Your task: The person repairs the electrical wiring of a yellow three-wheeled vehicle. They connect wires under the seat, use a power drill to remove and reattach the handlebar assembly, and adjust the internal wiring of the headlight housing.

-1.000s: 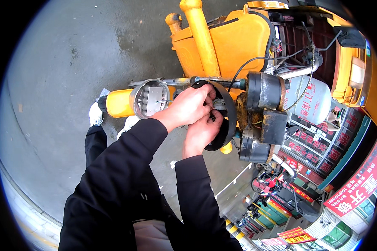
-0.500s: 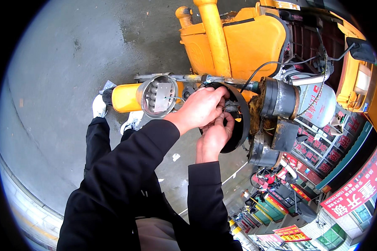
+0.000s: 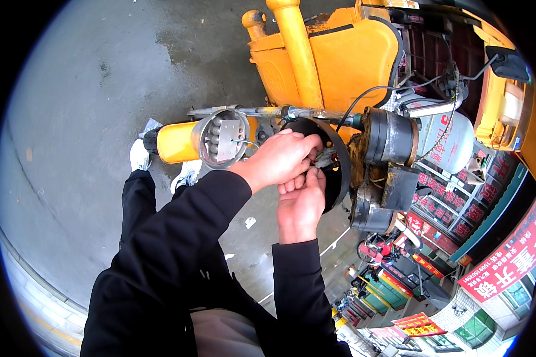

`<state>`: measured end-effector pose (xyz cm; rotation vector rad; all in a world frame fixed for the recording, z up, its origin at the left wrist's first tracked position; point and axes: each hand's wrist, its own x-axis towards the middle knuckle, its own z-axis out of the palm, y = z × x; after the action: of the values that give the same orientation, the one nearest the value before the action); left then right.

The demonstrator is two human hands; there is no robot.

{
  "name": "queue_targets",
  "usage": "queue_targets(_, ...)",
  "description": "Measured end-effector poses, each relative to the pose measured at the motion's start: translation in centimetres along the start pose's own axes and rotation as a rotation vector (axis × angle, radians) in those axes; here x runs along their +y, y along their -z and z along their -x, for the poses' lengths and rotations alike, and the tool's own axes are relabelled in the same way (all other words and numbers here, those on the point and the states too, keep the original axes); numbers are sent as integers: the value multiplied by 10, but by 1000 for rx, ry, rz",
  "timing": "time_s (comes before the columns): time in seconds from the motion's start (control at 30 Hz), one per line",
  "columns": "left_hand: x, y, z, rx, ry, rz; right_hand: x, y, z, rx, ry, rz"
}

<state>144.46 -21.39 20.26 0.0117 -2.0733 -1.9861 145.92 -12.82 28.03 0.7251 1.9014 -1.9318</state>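
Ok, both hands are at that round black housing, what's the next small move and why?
Probably keep the left hand steadying the black housing while the right hand works the thin wires with its fingertips. Both hands are bunched at the opening, and the wires look loose there.

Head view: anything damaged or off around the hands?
Yes. The round black housing where both hands work is open, with loose wires showing. The grey headlamp beside it has no lens, and brown grime cakes the metal at.
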Motion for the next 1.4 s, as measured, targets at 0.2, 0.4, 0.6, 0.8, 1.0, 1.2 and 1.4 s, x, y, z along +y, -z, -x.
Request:
queue_targets(0.2,5,7,-6,-20,67,61,-4,-10,8,57,-46,64)
queue_targets(0.4,7,17,-13,-86,226,188,-3,-28,32,-59,-25,117)
queue_targets(0.6,5,9,-11,-68,238,199,-1,-2,23,-170,-1,155)
queue_targets(0.8,12,4,-10,-60,282,158,18,9,30,-184,259,680)
queue_targets(1.0,30,-16,-1,63,244,3,78,103,79,-347,104,923)
queue_targets(1.2,23,-34,2,330,200,-43,134,257,56,-228,-147,1064)
queue_targets(1.4,18,-28,3,414,347,477,188,476,40,-63,-505,1163)
